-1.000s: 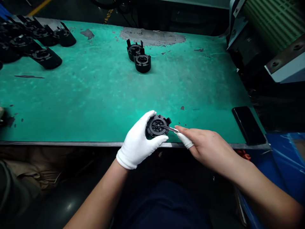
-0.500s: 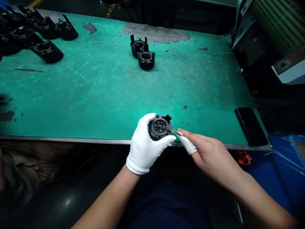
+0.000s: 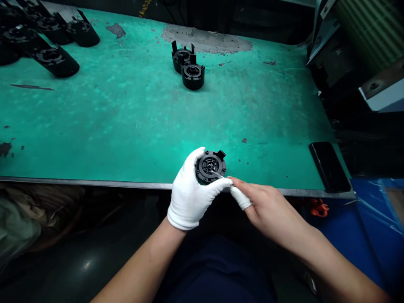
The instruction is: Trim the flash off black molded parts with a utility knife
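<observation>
Looking round, black and ringed, the part (image 3: pixel 210 165) bears a tab (image 3: pixel 221 155)

The worn green tabletop (image 3: pixel 126 118) carries a cluster of black cylindrical parts (image 3: pixel 47 52) at its far left corner, two black round housings (image 3: pixel 189 70) toward the far edge's middle, and a dark phone (image 3: pixel 330 166) by the near right corner.

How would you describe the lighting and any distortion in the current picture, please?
Head view: the green tabletop looks brightest around the held black part; head view: the upper-left black parts look stretched toward the corner; head view: deep shadow below the tabletop, with one pale glare spot.
</observation>
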{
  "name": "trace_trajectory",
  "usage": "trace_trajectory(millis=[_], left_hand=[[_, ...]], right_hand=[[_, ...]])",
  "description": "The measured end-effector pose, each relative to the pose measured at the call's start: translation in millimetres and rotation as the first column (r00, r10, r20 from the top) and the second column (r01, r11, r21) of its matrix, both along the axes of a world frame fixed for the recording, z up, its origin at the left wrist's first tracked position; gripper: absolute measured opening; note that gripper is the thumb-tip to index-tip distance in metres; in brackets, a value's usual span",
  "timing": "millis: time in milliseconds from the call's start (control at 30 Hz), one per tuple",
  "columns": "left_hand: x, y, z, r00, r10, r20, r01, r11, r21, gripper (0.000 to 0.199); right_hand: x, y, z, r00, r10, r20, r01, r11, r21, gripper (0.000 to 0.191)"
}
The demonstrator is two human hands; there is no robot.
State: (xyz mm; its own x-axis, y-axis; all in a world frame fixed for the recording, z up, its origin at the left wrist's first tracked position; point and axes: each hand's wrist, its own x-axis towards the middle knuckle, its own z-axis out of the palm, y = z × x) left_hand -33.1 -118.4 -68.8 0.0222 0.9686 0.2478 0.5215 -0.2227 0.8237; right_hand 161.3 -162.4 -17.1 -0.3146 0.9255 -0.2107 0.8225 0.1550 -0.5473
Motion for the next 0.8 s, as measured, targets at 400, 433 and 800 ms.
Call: trace_trajectory(millis=[400, 433, 800], left_hand=[[1.7, 0.5, -2.8, 1.000, -0.003, 0.003, 0.003, 0.997, 0.077, 0.083], [2.0, 0.8, -2.6, 1.000, -0.003, 0.005, 0.003, 0.997, 0.075, 0.082], [2.2, 2.8, -3.0, 1.000, -0.009, -0.016, 0.010, 0.997, 0.075, 0.077]], right_hand=[[10.7, 17.0, 2.4, 0.984, -0.157, -0.082, 0.163, 0.984, 0.073, 0.033], [11.2, 22.0, 1.5, 0.990, -0.134, -0.041, 0.137, 0.988, 0.074, 0.033], [12.1, 36.5, 1.9, 0.963, -0.018, 0.268, -0.036, 0.981, 0.193, 0.034]])
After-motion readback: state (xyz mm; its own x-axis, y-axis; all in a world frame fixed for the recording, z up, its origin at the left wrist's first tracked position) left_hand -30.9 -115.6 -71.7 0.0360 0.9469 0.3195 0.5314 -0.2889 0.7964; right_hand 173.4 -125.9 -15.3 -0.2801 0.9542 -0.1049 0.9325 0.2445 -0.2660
